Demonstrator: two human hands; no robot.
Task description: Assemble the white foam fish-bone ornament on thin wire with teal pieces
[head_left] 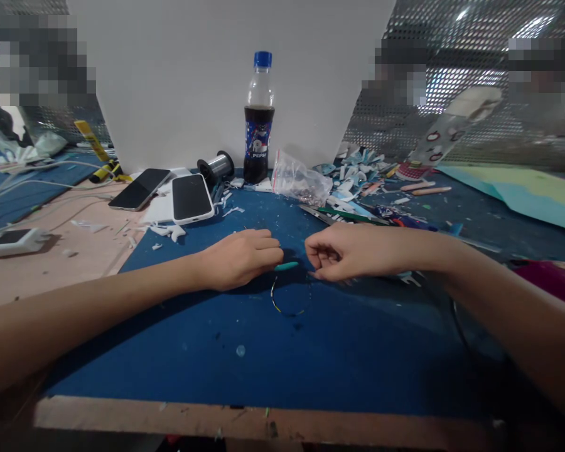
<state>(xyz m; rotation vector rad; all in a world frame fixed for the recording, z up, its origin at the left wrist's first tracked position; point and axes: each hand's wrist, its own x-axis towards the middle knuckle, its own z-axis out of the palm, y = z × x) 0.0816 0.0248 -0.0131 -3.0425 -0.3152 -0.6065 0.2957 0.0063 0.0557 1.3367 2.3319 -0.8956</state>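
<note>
Blue counter (339, 358) below, your fingers (266, 246) curl on both hands, grip unclear; slackening could free the loop (273, 299).

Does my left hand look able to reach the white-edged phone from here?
Probably yes: the left hand is close to the white-edged phone, with only blue mat and small white scraps seemingly between, though it may be holding a teal stick.

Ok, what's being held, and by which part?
The left hand apparently holds a slim teal stick by one end; the right hand possibly pinches a thin, multicoloured curved strand by one end.
</note>
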